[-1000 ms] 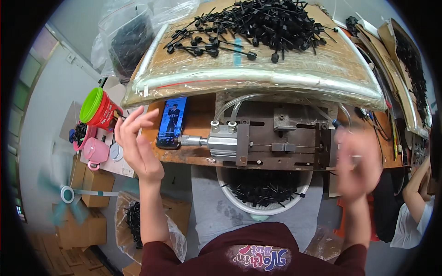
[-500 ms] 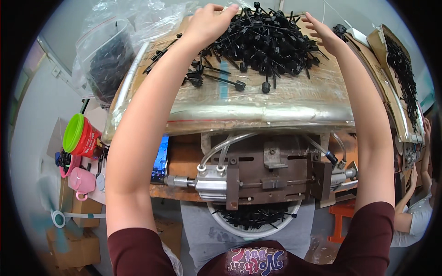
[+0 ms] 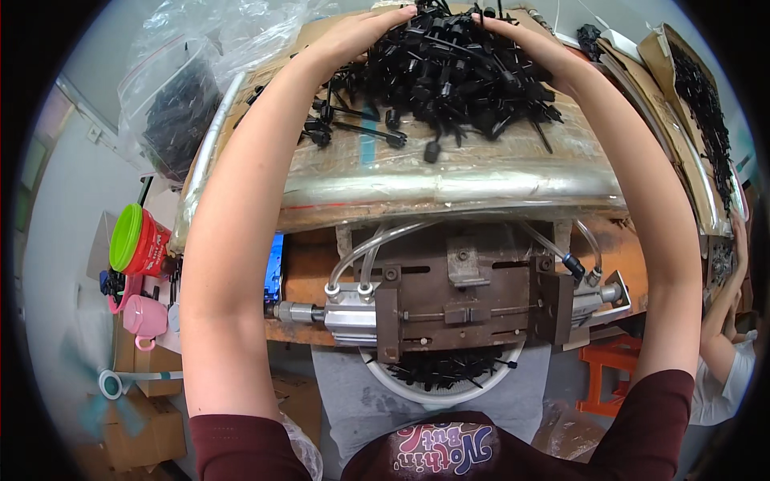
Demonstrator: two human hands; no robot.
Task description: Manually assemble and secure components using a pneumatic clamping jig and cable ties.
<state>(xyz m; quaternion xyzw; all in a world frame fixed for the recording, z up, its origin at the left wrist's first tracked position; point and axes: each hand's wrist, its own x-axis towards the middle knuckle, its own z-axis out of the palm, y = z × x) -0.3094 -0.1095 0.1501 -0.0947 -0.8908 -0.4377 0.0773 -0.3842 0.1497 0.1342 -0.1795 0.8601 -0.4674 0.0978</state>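
Note:
A heap of black plastic pieces with thin stems and ribbed heads [image 3: 461, 72] lies on a cardboard surface wrapped in clear film [image 3: 481, 188]. My left hand [image 3: 370, 32] reaches over the heap's far left side, its fingers stretched out against the pieces. On the far right side my right hand [image 3: 525, 44] lies along the heap, fingers extended and partly buried among the pieces. Neither hand grips a single piece. Several loose pieces [image 3: 361, 132] lie left of the heap. Nearer to me stands a metal fixture [image 3: 457, 301] with air cylinders and clear hoses.
Below the fixture, a white round basket [image 3: 437, 398] holds more black pieces. A clear bag of black pieces [image 3: 180, 112] stands at left, near a red-and-green bucket [image 3: 140, 240], a pink mug [image 3: 146, 317] and a fan [image 3: 110, 383]. At right are a filled carton [image 3: 698, 120] and another person's arm [image 3: 726, 301].
Both hands have come down onto the far sides of the heap, the right one moving inward to the left. The heap has shifted and bunched up, with some pieces blurred by motion.

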